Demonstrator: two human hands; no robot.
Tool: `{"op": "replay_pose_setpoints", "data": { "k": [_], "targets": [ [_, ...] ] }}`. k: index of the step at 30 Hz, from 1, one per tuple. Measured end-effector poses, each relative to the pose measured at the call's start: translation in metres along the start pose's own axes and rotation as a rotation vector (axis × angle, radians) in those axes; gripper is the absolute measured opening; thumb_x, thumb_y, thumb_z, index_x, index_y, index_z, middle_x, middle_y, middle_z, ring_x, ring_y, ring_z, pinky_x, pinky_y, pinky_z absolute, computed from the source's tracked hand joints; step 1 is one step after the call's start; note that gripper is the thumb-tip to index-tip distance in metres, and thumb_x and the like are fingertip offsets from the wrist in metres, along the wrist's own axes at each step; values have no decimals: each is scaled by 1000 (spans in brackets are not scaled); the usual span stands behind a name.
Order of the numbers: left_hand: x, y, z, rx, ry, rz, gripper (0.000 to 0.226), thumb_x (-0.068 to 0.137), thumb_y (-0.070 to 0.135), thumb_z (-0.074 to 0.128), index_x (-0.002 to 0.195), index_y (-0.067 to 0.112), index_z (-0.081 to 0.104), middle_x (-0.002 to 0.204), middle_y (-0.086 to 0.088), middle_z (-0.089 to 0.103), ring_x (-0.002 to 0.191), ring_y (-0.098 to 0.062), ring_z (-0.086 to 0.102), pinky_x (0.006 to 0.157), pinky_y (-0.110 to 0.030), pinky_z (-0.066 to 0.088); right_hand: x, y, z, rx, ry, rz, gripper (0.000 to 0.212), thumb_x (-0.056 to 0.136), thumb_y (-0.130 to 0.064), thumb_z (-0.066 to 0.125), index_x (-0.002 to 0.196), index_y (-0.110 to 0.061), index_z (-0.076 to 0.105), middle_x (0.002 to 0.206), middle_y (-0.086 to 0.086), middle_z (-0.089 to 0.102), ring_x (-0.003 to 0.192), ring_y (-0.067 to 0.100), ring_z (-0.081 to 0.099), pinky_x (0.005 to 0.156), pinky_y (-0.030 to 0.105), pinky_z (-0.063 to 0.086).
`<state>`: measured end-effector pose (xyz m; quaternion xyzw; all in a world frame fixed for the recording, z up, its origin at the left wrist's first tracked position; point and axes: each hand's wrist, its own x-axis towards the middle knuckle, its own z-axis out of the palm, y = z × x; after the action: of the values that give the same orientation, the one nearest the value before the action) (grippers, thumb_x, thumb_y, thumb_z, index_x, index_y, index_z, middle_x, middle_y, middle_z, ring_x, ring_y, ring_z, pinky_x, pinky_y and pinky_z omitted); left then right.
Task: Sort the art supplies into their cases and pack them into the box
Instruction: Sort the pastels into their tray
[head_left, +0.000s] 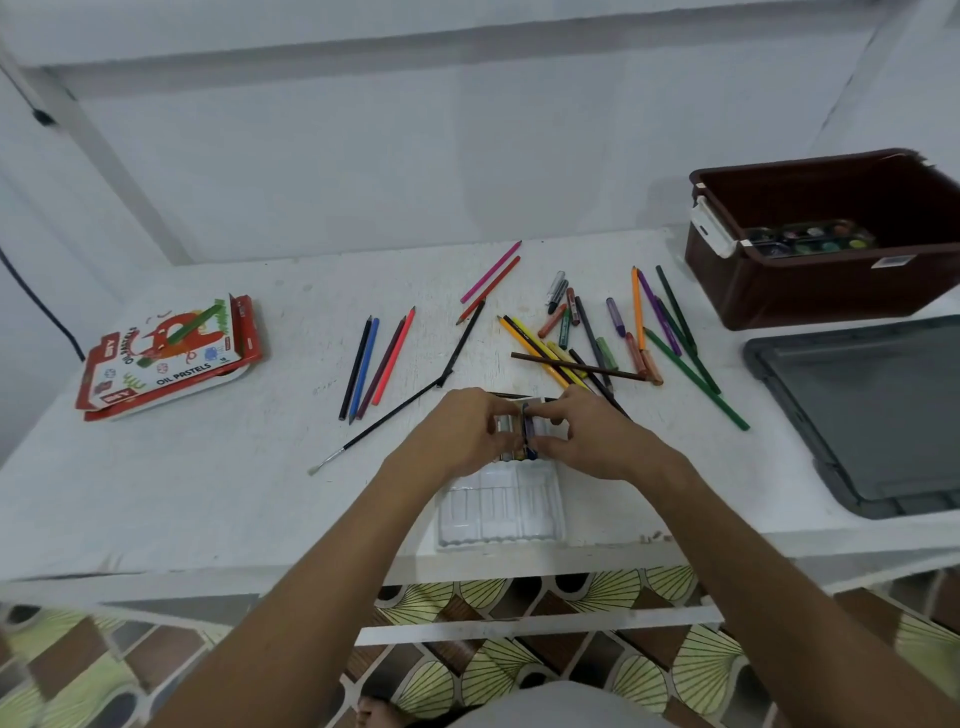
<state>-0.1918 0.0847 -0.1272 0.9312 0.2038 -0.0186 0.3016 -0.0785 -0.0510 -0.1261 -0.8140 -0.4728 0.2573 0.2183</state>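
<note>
A clear plastic pastel tray (498, 506) lies at the table's front edge, with a few pastels in its far end. My left hand (457, 434) grips the tray's far left part. My right hand (587, 441) pinches a dark blue pastel (528, 428) over the tray. Loose coloured pencils (545, 353) and oil pastels (597, 332) lie scattered behind my hands. The brown box (810, 291) at the back right holds a watercolour palette (810, 239). The red oil pastels case (166, 353) lies at the left with a green pastel on it.
Four pencils (376, 364) lie side by side in the middle. A thin black paintbrush (384, 418) slants toward the front left. The box's dark grey lid (872, 415) lies at the right edge. Behind the white table (208, 483) is a white wall.
</note>
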Motion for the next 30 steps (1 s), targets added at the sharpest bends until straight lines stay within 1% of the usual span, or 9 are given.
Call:
{"op": "replay_pose_setpoints", "data": {
  "k": [5, 8, 11, 15, 17, 20, 26, 29, 30],
  "targets": [
    [1, -1, 2, -2, 6, -1, 34, 84, 27, 70, 118, 33, 67, 53, 13, 51, 46, -5, 48, 48, -16, 39, 1, 1, 1, -18, 26, 6, 46, 88, -32, 63, 132, -35, 51, 115, 1, 39, 69, 1, 40, 74, 23, 35],
    [3, -2, 2, 2, -5, -3, 32, 83, 27, 70, 115, 33, 68, 56, 14, 53, 49, -3, 51, 50, -15, 39, 2, 0, 3, -16, 29, -10, 43, 87, -32, 65, 129, -34, 55, 103, -3, 35, 71, 6, 46, 62, 18, 35],
    [6, -2, 2, 2, -17, -10, 30, 83, 30, 70, 112, 29, 70, 61, 13, 56, 54, -4, 53, 51, -15, 39, 3, 1, 4, 10, 34, -18, 42, 86, -32, 66, 127, -34, 57, 87, -9, 38, 73, 14, 48, 58, 11, 32],
    [11, -4, -4, -44, -88, -50, 29, 82, 32, 71, 110, 27, 70, 64, 10, 59, 52, -4, 52, 50, -16, 38, 5, 10, 1, 63, 15, -3, 42, 84, -35, 68, 125, -36, 59, 86, -2, 48, 76, 20, 52, 60, 17, 37],
    [17, -5, -11, -50, -112, -65, 27, 83, 35, 69, 108, 26, 70, 71, 9, 62, 58, -3, 55, 56, -17, 42, 7, 16, -3, 83, 12, -4, 40, 84, -38, 67, 124, -36, 59, 91, -1, 51, 71, 9, 50, 59, 17, 37],
    [35, -7, -21, -56, -28, -88, 23, 85, 36, 66, 102, 21, 72, 91, 4, 68, 76, -7, 61, 68, -22, 49, 12, 27, -16, 135, 96, 9, 34, 87, -34, 64, 121, -28, 63, 89, -5, 58, 72, 4, 52, 62, 14, 37],
    [96, 4, -35, -9, 170, -79, 22, 90, 26, 61, 105, 13, 70, 104, -5, 65, 78, -10, 54, 68, -19, 41, 46, 46, -53, 124, 365, 106, 21, 87, -25, 64, 101, -11, 72, 86, -1, 67, 72, 4, 57, 60, 7, 38],
    [127, 9, -34, 21, 175, -86, 29, 89, 25, 62, 114, 11, 65, 117, -8, 63, 96, -17, 58, 76, -20, 40, 77, 49, -59, 124, 424, 157, 23, 86, -28, 66, 96, -9, 74, 93, 6, 70, 79, 12, 63, 68, 19, 48],
    [136, 10, -33, 27, 167, -94, 31, 88, 26, 63, 116, 11, 65, 119, -8, 62, 101, -19, 58, 78, -22, 41, 87, 50, -59, 119, 426, 180, 22, 85, -28, 66, 92, -9, 74, 89, 6, 71, 75, 12, 63, 65, 21, 48]
  ]
}}
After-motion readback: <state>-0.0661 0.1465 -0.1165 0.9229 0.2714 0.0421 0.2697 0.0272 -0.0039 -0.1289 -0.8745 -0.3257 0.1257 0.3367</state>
